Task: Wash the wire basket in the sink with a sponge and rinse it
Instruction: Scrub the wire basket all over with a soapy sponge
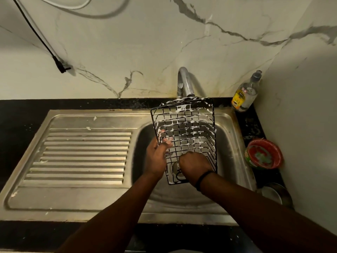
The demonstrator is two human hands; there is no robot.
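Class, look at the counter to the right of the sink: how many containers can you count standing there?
3. A clear bottle stands at the back corner; a red bowl sits beside the sink rim; a steel vessel lies nearest the camera, partly in shadow. Others may be hidden.

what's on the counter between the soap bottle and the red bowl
In the head view, only bare black counter with some splashes lies between the soap bottle and the red bowl.

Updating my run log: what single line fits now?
stage: scrubbing | left hand: grips wire basket | right hand: inside it | suds: present
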